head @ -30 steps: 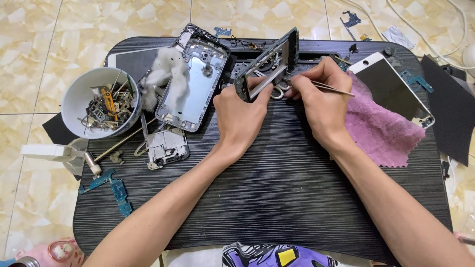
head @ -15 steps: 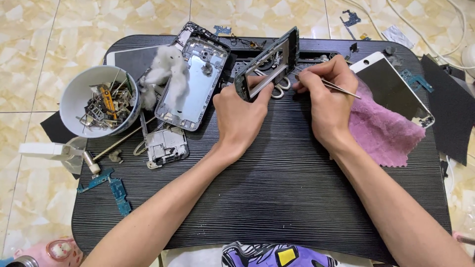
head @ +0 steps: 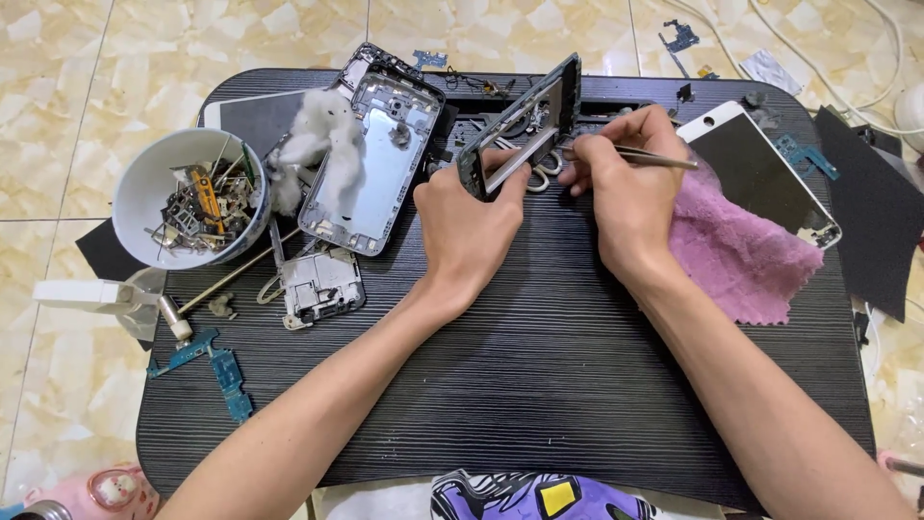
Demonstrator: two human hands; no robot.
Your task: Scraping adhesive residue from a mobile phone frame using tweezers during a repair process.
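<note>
Right now we hold a dark phone frame tilted up on its long edge above the black ribbed table. Its long axis runs diagonally, from the lower end near our left hand up and away to the far right, where its top corner points toward the back of the table. The open face of the frame is turned toward us and somewhat to the right, and we see pale metal inside it.

Our left hand grips the frame's lower end, thumb and fingers closed around the edge, pinching it from both sides. Our right hand sits just beside the frame's right side, fingers pressed together in a pinch on thin metal tweezers. The tweezers lie nearly level, their handle end sticking out to the right past our knuckles, their tip directed left toward the frame's inner side; we cannot tell whether the tip touches it.

Under our right wrist lies a pink cloth, and beyond it a white-bordered phone screen. To the left of the frame rests a silver phone back shell with tufts of white cotton on it. Further left stands a white bowl filled with small parts, and near it a small metal phone piece and blue flex parts.
</note>
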